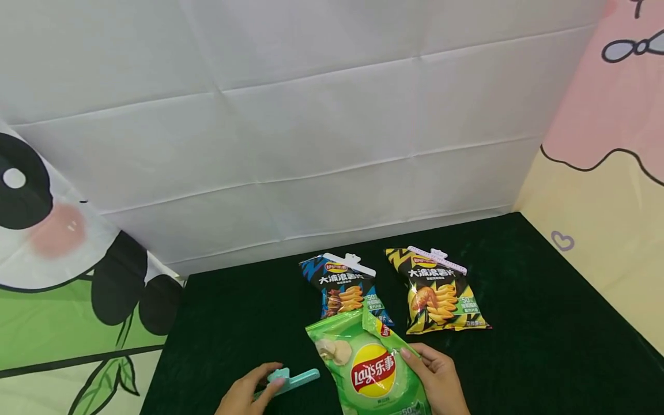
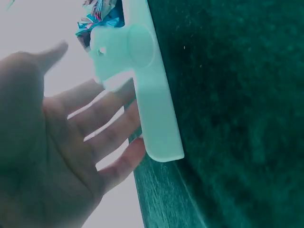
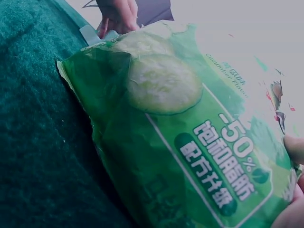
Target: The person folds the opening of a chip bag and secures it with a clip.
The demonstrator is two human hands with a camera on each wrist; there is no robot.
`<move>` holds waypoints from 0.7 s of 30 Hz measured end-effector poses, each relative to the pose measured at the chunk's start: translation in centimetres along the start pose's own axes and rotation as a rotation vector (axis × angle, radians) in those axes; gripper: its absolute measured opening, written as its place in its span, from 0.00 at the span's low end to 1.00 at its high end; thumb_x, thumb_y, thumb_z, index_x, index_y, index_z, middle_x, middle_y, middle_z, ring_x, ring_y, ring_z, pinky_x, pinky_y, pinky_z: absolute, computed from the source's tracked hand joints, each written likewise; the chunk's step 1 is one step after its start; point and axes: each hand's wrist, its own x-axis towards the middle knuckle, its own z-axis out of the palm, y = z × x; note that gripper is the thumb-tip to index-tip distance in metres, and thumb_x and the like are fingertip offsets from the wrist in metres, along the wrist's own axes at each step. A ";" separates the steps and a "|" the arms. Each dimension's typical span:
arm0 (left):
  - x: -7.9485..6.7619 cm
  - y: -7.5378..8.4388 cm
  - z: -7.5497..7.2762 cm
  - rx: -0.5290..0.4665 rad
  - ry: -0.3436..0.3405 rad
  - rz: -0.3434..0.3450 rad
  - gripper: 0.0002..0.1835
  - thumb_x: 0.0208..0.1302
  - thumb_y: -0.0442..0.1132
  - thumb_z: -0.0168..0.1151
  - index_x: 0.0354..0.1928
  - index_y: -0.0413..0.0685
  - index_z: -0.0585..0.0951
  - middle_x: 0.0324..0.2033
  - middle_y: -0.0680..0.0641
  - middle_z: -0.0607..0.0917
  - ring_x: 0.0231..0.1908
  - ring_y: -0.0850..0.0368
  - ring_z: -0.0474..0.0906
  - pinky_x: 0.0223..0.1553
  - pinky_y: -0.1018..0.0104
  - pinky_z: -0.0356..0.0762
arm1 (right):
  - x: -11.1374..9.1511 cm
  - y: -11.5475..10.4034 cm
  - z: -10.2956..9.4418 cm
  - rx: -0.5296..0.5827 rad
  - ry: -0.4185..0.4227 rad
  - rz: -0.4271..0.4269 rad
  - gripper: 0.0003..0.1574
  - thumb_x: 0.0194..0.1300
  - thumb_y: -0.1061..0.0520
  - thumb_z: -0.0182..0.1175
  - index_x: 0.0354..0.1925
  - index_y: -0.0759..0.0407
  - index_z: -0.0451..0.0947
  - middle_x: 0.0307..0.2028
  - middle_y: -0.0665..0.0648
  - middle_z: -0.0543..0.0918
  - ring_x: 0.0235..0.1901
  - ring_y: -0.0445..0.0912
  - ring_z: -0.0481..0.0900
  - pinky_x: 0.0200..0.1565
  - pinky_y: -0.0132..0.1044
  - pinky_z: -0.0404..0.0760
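Observation:
A green Lay's chip bag with a folded-over top corner is gripped at its right edge by my right hand, thumb on the front. In the right wrist view, the bag's lower part fills the middle, with cucumber slices printed on it. My left hand is at a teal bag clip. From the left wrist, the clip lies against the dark cloth beside my extended fingers, and the thumb stands apart from it.
Behind the green bag lie a blue chip bag with a white clip across its top and a yellow-black chip bag with a pale purple clip. Dark green cloth covers the table; a white sheet hangs behind.

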 end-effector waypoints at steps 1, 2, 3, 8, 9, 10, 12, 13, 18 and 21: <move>0.0 0.1 0.1 0.011 0.007 -0.003 0.28 0.63 0.62 0.54 0.59 0.55 0.73 0.44 0.51 0.81 0.36 0.60 0.76 0.33 0.61 0.75 | 0.0 0.0 0.0 -0.001 -0.001 0.001 0.31 0.59 0.43 0.63 0.52 0.63 0.77 0.39 0.57 0.87 0.37 0.51 0.87 0.39 0.43 0.85; 0.1 0.1 0.1 0.020 0.012 0.001 0.29 0.61 0.63 0.56 0.58 0.55 0.74 0.42 0.52 0.81 0.35 0.63 0.74 0.32 0.64 0.73 | -0.1 0.0 0.0 -0.004 -0.002 0.001 0.31 0.59 0.43 0.63 0.52 0.63 0.77 0.39 0.57 0.87 0.37 0.50 0.87 0.39 0.43 0.85; 0.1 0.1 0.1 0.029 0.017 0.009 0.29 0.59 0.63 0.58 0.57 0.56 0.75 0.40 0.53 0.81 0.33 0.65 0.72 0.30 0.67 0.70 | -0.1 -0.1 0.0 -0.005 -0.003 0.004 0.31 0.59 0.43 0.63 0.52 0.63 0.77 0.39 0.58 0.87 0.37 0.51 0.87 0.39 0.44 0.85; 0.1 0.2 -0.5 0.064 0.100 0.010 0.20 0.57 0.61 0.61 0.47 0.59 0.79 0.35 0.58 0.80 0.31 0.72 0.71 0.28 0.74 0.68 | -0.1 -0.1 0.0 -0.013 -0.002 0.001 0.31 0.59 0.43 0.63 0.52 0.64 0.77 0.39 0.58 0.87 0.37 0.51 0.87 0.39 0.43 0.85; 0.0 0.4 -0.8 0.071 0.124 -0.004 0.20 0.56 0.60 0.62 0.46 0.60 0.80 0.35 0.58 0.80 0.31 0.73 0.71 0.28 0.74 0.68 | -0.1 -0.1 0.0 -0.012 -0.003 0.001 0.31 0.59 0.43 0.63 0.52 0.64 0.77 0.39 0.58 0.87 0.37 0.51 0.87 0.39 0.43 0.85; -0.1 0.6 -1.1 0.078 0.152 -0.021 0.19 0.55 0.60 0.63 0.45 0.61 0.80 0.35 0.59 0.80 0.31 0.73 0.71 0.28 0.74 0.69 | -0.1 -0.1 0.0 -0.013 -0.005 0.000 0.31 0.59 0.43 0.63 0.52 0.64 0.77 0.39 0.58 0.87 0.37 0.51 0.87 0.39 0.43 0.85; -0.3 1.1 -1.8 0.085 0.218 -0.050 0.18 0.53 0.60 0.66 0.43 0.63 0.81 0.33 0.60 0.81 0.30 0.73 0.73 0.29 0.74 0.70 | -0.1 -0.1 0.0 -0.011 -0.007 -0.003 0.31 0.60 0.43 0.63 0.52 0.64 0.77 0.39 0.58 0.87 0.37 0.51 0.87 0.39 0.43 0.85; -0.4 1.5 -2.2 0.087 0.252 -0.064 0.18 0.52 0.59 0.67 0.43 0.64 0.81 0.32 0.61 0.82 0.31 0.72 0.73 0.30 0.73 0.71 | -0.1 -0.1 0.0 -0.009 -0.008 -0.005 0.31 0.60 0.43 0.63 0.52 0.64 0.77 0.39 0.58 0.87 0.37 0.51 0.87 0.39 0.43 0.85; -0.9 3.6 -4.7 0.137 0.429 -0.068 0.18 0.51 0.60 0.68 0.43 0.66 0.82 0.30 0.61 0.83 0.33 0.66 0.75 0.34 0.68 0.71 | 0.1 0.1 0.1 -0.007 -0.033 -0.011 0.31 0.60 0.43 0.62 0.52 0.63 0.77 0.39 0.58 0.87 0.36 0.51 0.87 0.38 0.44 0.85; -1.0 4.9 -5.7 0.186 0.544 0.008 0.16 0.52 0.59 0.67 0.42 0.68 0.81 0.30 0.62 0.82 0.33 0.66 0.75 0.33 0.69 0.68 | 0.2 0.2 0.3 -0.010 -0.072 -0.018 0.30 0.61 0.43 0.61 0.52 0.63 0.76 0.39 0.58 0.87 0.36 0.51 0.87 0.38 0.44 0.85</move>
